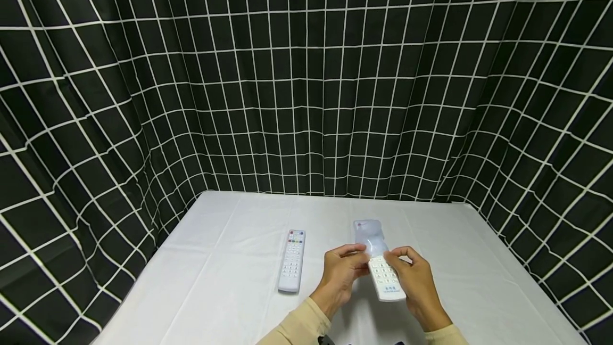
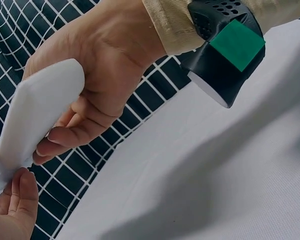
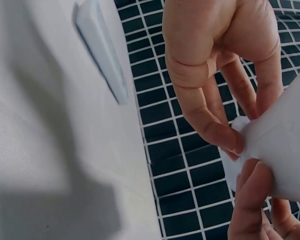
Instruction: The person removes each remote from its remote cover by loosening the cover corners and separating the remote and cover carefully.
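Note:
Both hands hold a white remote control (image 1: 386, 279) above the table, its keypad up and blue lettering at the near end. A translucent plastic sleeve (image 1: 370, 232) with a small red mark extends from its far end; how far the remote reaches inside is unclear. My left hand (image 1: 341, 274) pinches the left edge where sleeve and remote meet. On the opposite edge, my right hand (image 1: 417, 281) pinches with its thumb on top. In the left wrist view, the smooth white back of the remote (image 2: 42, 107) shows; the right wrist view shows fingers at the crumpled sleeve edge (image 3: 232, 167).
A second light-grey remote control (image 1: 291, 261) lies keypad up on the white-covered table (image 1: 225, 260), left of the hands. Black curtains (image 1: 306, 79) with a white grid hang behind and along both sides of the table.

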A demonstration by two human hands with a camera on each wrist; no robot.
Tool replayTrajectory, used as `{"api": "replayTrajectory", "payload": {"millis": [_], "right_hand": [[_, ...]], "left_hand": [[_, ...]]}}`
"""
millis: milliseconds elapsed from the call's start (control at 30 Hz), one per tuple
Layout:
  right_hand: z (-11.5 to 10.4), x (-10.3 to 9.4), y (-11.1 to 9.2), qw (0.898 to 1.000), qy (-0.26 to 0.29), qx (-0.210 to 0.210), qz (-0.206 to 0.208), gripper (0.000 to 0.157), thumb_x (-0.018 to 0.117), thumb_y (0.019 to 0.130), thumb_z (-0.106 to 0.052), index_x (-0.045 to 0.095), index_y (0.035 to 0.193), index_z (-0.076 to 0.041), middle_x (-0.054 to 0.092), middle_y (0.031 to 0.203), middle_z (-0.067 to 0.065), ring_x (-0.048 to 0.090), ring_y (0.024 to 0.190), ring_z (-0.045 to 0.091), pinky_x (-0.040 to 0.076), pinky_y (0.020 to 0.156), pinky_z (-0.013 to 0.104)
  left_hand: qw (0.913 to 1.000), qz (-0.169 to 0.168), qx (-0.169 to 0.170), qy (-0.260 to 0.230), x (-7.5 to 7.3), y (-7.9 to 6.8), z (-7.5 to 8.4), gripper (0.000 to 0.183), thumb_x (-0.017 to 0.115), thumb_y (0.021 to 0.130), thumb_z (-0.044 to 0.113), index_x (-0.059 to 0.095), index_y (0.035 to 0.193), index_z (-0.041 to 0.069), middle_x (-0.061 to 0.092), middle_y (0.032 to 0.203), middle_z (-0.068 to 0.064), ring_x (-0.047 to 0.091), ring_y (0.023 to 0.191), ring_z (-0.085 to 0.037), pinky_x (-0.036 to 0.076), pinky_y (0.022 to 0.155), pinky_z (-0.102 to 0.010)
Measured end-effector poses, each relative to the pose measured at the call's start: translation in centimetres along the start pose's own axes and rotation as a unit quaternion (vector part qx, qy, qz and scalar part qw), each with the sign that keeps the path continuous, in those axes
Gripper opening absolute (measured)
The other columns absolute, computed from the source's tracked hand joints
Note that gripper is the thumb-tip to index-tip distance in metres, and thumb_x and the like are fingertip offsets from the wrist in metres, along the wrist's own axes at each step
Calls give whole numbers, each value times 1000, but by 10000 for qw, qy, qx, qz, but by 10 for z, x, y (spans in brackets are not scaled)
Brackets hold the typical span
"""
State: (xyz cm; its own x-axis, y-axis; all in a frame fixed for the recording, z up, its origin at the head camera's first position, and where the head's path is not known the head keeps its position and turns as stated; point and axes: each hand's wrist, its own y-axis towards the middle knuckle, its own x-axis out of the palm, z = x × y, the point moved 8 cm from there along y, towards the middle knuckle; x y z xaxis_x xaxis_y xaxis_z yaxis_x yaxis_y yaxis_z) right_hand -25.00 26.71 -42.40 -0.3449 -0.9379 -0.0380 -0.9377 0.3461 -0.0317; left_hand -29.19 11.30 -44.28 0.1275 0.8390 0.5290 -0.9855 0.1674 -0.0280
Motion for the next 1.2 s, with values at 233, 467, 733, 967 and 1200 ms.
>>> {"api": "replayTrajectory", "payload": {"millis": [233, 467, 733, 967, 1200], "right_hand": [[7, 4, 0, 9987, -300, 360, -197, 41, 61, 94, -27, 59, 110, 10, 63, 78, 10, 64, 63, 21, 55, 54, 33], [11, 12, -2, 9982, 43, 400, -436, 52, 58, 97, -29, 55, 119, 18, 65, 81, 11, 64, 67, 23, 56, 57, 35], [11, 17, -7, 9980, 28, 214, -599, 47, 55, 99, -23, 54, 117, 20, 65, 85, 15, 65, 70, 25, 56, 59, 36], [15, 18, -11, 9979, -3, 252, -602, 39, 55, 99, -17, 56, 111, 21, 65, 81, 14, 65, 68, 23, 56, 57, 33], [9, 22, -14, 9967, 103, 327, -739, 38, 54, 99, -18, 57, 109, 19, 65, 83, 14, 65, 68, 23, 55, 57, 32]], "left_hand": [[10000, 14, 53, -34, -1, 0, 1, 23, 67, 72, -16, 67, 94, -9, 64, 85, -19, 66, 66, -24, 57, 65, -36], [9998, 195, 28, 62, -3, 3, 2, 20, 65, 75, -12, 60, 94, -7, 65, 81, -20, 65, 63, -24, 55, 60, -34], [9913, 510, 226, 1190, -12, 8, 15, 11, 67, 85, -1, 59, 92, -2, 65, 77, -12, 63, 64, -21, 56, 62, -39], [9806, 642, 502, 1781, -15, 18, 22, 11, 63, 83, -9, 62, 74, -2, 55, 72, -7, 55, 59, -16, 53, 56, -30], [9774, 758, 761, 1818, -18, 30, 34, 10, 62, 86, -8, 65, 77, -3, 58, 73, -10, 57, 61, -18, 54, 59, -31]]}}
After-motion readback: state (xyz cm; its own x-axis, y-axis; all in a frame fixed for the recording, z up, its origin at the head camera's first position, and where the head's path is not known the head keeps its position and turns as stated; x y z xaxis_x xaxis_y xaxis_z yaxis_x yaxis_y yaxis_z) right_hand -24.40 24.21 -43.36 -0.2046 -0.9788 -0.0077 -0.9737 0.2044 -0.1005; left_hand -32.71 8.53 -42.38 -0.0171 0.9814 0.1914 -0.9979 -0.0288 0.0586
